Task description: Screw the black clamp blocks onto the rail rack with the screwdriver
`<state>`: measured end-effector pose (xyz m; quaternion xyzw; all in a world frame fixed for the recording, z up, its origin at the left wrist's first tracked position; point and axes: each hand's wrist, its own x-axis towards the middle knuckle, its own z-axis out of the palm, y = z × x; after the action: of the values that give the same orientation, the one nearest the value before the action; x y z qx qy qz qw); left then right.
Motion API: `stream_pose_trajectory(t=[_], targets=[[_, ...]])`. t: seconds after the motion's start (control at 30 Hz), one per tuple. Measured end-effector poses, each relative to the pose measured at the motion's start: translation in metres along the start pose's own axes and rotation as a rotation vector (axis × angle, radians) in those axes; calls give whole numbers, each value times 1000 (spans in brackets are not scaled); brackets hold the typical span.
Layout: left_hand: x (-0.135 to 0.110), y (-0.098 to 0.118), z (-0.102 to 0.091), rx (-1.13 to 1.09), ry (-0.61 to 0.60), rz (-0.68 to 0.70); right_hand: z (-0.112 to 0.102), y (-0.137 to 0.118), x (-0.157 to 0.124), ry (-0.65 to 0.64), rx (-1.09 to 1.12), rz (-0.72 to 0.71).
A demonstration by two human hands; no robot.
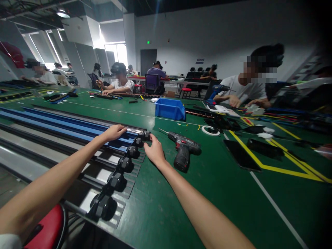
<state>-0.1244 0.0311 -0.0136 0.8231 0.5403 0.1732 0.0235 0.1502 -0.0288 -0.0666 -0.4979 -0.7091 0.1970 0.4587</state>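
Observation:
Several long metal rails [62,126], some faced in blue, lie side by side at the left of the green table. Black end fittings with large round hex-shaped knobs [118,181] line their right ends, above slotted plates [129,186]. My left hand [115,132] rests over the far rail close to its end, fingers together and bent onto it; their undersides are hidden. At that rail's tip, my right hand [155,148] holds the black end fitting [147,135] between thumb and fingers. Just right of it lies a cordless drill [183,148], bit pointing left.
A blue bin [169,109] stands at the table's middle. Further right are a white ring [210,130], a dark phone-like slab [241,155], yellow tape lines and wires. A co-worker [250,86] works across the table at right. A red stool [48,228] sits below the near edge.

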Motion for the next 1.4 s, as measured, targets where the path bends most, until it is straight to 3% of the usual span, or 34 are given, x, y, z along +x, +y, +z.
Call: stream_pose_trajectory(t=[0.2, 0.57, 1.4], targets=[[3, -3, 3, 3, 25, -12, -5, 0, -1, -58, -105, -91], [4, -10, 7, 144, 23, -73, -4, -5, 0, -340, -223, -162], [5, -14, 10, 180, 12, -127, -7, -9, -1, -399, -304, -170]])
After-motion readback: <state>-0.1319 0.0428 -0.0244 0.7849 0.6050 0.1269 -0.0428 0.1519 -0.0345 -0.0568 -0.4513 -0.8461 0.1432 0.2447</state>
